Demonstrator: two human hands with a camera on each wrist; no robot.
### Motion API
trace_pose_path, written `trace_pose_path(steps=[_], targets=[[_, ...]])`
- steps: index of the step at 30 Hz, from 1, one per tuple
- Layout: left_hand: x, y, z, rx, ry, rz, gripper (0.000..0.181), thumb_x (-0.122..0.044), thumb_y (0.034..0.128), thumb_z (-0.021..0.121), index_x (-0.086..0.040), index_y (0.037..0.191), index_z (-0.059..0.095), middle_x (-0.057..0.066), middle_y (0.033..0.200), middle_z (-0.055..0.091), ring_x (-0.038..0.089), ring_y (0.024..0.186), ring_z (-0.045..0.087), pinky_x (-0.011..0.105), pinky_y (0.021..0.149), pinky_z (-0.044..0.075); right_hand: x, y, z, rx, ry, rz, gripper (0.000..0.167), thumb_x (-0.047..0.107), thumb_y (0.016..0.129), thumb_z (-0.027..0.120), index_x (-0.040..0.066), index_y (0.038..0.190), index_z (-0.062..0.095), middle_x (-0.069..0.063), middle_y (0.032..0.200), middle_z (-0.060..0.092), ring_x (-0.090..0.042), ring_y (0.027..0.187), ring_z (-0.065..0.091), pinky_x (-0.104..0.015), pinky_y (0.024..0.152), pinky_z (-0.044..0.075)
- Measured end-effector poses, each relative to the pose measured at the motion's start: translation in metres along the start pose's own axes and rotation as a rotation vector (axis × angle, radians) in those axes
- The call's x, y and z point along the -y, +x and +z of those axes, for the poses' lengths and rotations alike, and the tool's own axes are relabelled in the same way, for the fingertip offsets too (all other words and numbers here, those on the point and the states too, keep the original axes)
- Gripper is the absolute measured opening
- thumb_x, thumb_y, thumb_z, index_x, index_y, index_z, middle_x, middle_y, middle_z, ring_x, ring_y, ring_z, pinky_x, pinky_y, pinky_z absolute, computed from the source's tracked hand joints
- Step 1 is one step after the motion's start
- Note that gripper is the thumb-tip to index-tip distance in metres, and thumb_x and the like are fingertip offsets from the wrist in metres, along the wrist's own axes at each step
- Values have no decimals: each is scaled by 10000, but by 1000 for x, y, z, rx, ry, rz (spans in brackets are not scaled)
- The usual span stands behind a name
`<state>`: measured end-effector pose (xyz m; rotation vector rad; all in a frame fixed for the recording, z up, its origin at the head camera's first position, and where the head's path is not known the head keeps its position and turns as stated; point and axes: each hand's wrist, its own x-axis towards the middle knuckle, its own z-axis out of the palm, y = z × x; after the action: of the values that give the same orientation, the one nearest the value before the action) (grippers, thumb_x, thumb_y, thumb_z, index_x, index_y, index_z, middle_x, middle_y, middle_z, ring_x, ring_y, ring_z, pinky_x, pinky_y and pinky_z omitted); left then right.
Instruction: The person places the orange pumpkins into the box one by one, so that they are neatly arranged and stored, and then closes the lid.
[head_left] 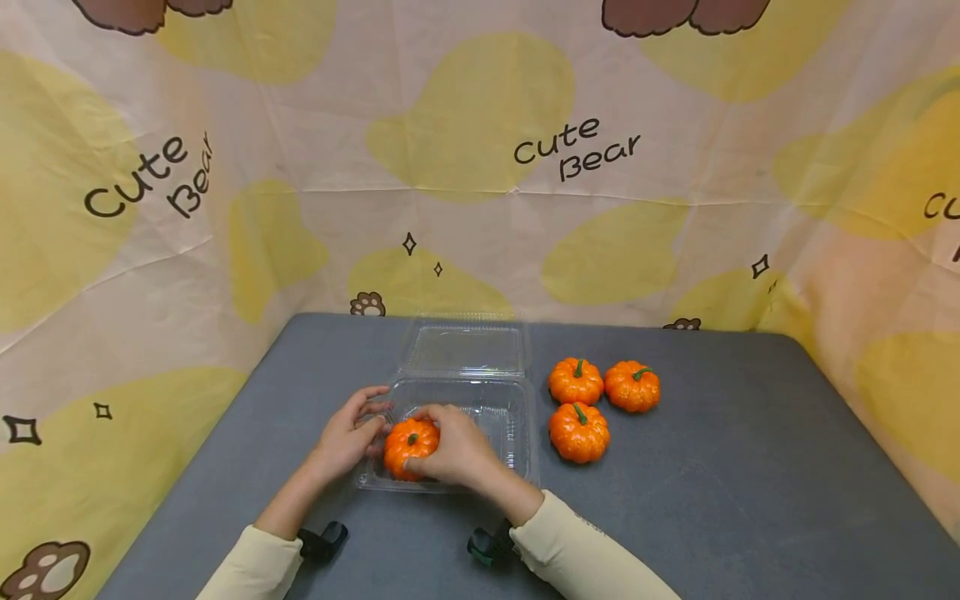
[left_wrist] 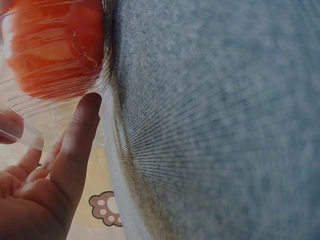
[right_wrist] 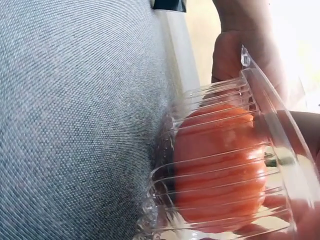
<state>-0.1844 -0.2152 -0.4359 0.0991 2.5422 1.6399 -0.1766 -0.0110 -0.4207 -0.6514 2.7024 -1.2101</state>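
Note:
An orange pumpkin (head_left: 411, 447) with a green stem sits in the left front part of an open clear plastic container (head_left: 517, 421). My right hand (head_left: 459, 450) grips it from the right, fingers on the far side and thumb at the near side. At the container's left side, my left hand (head_left: 347, 433) holds the rim, with one finger (left_wrist: 75, 145) against the outer wall. Through the ribbed plastic, the right wrist view also shows the pumpkin (right_wrist: 220, 167). Its underside lies close to the container's floor.
Three more pumpkins stand right of the container: one at the back (head_left: 576, 382), one to its right (head_left: 633, 387), one nearer (head_left: 579, 433). The container's clear lid (head_left: 465, 348) lies folded back toward the patterned cloth (head_left: 480, 208). All rest on a grey table (head_left: 720, 483).

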Motion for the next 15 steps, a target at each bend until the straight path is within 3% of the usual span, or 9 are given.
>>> trace_pose_path(steps=[7, 15], targets=[[0, 3, 1, -2, -8, -15, 442, -80, 979, 454, -122, 1416, 401, 246, 1379, 511, 318, 1067, 641, 357, 692, 595, 0, -2, -3, 1, -79, -33, 589, 375, 672, 818, 204, 1208, 645, 12, 1207, 647, -151, 1001, 602, -279, 782, 483], [-2, 1, 0, 12, -20, -13, 451, -104, 986, 463, -120, 1429, 383, 246, 1390, 500, 299, 1055, 646, 386, 703, 596, 3, -12, -18, 21, 30, -45, 639, 430, 725, 780, 253, 1306, 583, -20, 1283, 579, -226, 1096, 582, -349, 852, 506]])
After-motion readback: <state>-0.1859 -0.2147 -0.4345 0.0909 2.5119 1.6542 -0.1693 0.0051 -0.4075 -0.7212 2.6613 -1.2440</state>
